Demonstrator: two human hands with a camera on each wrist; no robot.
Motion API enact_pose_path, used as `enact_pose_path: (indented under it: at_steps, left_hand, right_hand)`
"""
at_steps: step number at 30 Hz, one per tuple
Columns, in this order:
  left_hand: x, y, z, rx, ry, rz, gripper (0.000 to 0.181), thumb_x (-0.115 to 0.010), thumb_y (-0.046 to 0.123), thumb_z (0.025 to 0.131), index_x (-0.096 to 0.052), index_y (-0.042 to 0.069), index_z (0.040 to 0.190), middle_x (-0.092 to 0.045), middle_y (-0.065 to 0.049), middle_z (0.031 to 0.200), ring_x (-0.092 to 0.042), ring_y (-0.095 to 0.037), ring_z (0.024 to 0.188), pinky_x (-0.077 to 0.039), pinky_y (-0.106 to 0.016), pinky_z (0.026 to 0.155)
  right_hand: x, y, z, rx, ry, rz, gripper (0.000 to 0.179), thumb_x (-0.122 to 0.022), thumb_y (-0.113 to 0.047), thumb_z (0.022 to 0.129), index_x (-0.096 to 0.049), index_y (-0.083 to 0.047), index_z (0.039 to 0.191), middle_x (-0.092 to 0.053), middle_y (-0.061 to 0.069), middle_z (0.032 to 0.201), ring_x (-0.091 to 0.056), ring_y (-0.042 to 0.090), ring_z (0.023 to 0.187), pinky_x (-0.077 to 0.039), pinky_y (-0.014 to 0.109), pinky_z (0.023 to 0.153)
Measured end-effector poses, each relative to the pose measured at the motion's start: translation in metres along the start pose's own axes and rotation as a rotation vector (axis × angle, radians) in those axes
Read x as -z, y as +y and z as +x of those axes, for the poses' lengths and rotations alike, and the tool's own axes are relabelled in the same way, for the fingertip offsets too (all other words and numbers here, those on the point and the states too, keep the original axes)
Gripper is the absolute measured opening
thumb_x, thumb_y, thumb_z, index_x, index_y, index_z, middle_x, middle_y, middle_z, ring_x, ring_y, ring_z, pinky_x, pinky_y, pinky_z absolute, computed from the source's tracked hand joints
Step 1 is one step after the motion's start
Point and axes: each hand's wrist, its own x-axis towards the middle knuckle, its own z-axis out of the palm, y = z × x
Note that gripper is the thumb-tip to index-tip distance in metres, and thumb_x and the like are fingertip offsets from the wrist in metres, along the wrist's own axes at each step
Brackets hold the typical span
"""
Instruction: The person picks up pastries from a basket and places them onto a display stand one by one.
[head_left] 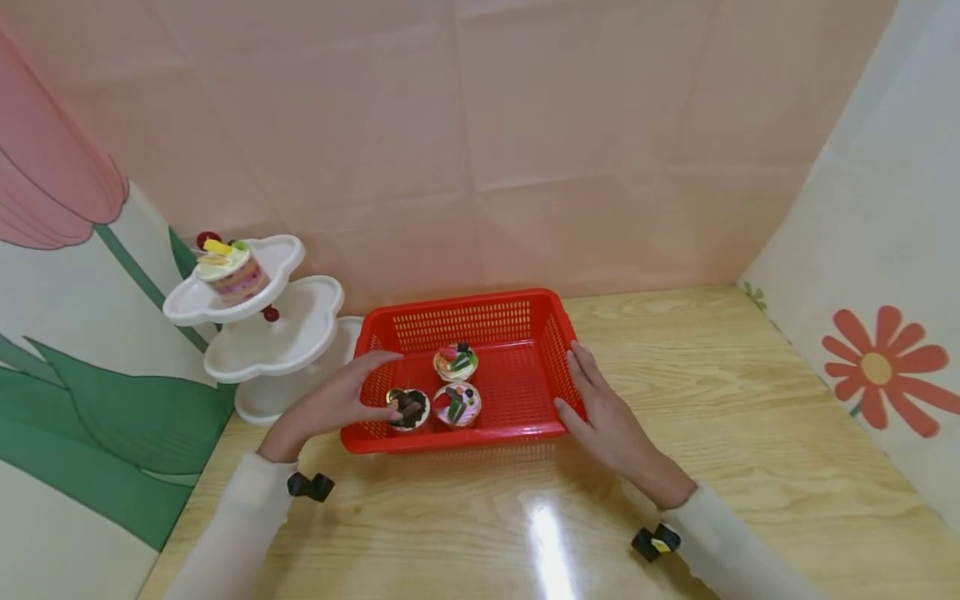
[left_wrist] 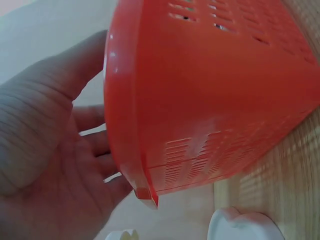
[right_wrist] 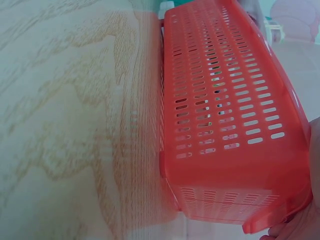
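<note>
A red plastic basket [head_left: 513, 432] stands on the table with three cups of decorated dessert inside. One, topped with chocolate pieces [head_left: 410, 407], is at the front left; a pink-creamed one [head_left: 459, 405] sits beside it, and a fruit-topped one [head_left: 455, 362] is behind. My left hand [head_left: 341, 396] reaches over the basket's left rim, thumb and fingers spread apart, the thumb overlapping the chocolate cup in the head view. In the left wrist view its fingertips are hidden behind the rim. My right hand [head_left: 611, 421] holds the basket's right rim, thumb on the front corner and fingers along the side.
At the left stands a white three-tier stand [head_left: 266, 350] with scalloped plates, close to the basket. A layered dessert cup [head_left: 236, 275] sits tilted on its top tier. A pink backdrop [head_left: 510, 167] rises behind the wooden table [head_left: 750, 442], and a flower-printed panel [head_left: 877, 367] borders the right side.
</note>
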Motion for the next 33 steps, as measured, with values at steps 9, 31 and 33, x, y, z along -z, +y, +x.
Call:
enact_pose_path:
  at_steps: [9,31,33]
  left_hand:
    - [-0.004,-0.004,0.008,-0.067,-0.159,0.143,0.092,-0.088,0.044,0.077,-0.047,0.003,0.148,-0.05,-0.018,0.149,-0.031,-0.048,0.145,-0.027,-0.061,0.117]
    - [-0.018,0.003,0.026,0.01,-0.246,0.49,0.072,-0.091,0.039,0.073,-0.064,0.009,0.133,-0.064,-0.012,0.133,-0.05,-0.037,0.135,-0.032,-0.052,0.117]
    - [-0.018,0.003,0.026,0.007,-0.249,0.489,0.071,-0.091,0.04,0.073,-0.064,0.01,0.131,-0.065,-0.012,0.133,-0.049,-0.037,0.135,-0.032,-0.052,0.118]
  right_hand:
    - [0.0,0.0,0.0,0.004,0.007,-0.006,0.077,-0.06,-0.03,0.1,-0.02,-0.002,0.16,-0.011,0.01,0.17,-0.02,0.036,0.152,-0.048,0.056,0.099]
    - [0.001,-0.003,0.0,-0.011,0.006,0.01,0.077,-0.062,-0.028,0.099,-0.022,-0.003,0.16,-0.011,0.008,0.17,-0.016,0.034,0.154,-0.049,0.056,0.097]
    - [0.001,-0.003,-0.001,-0.016,0.002,0.005,0.077,-0.061,-0.03,0.099,-0.022,-0.003,0.16,-0.011,0.008,0.17,-0.016,0.034,0.154,-0.049,0.056,0.098]
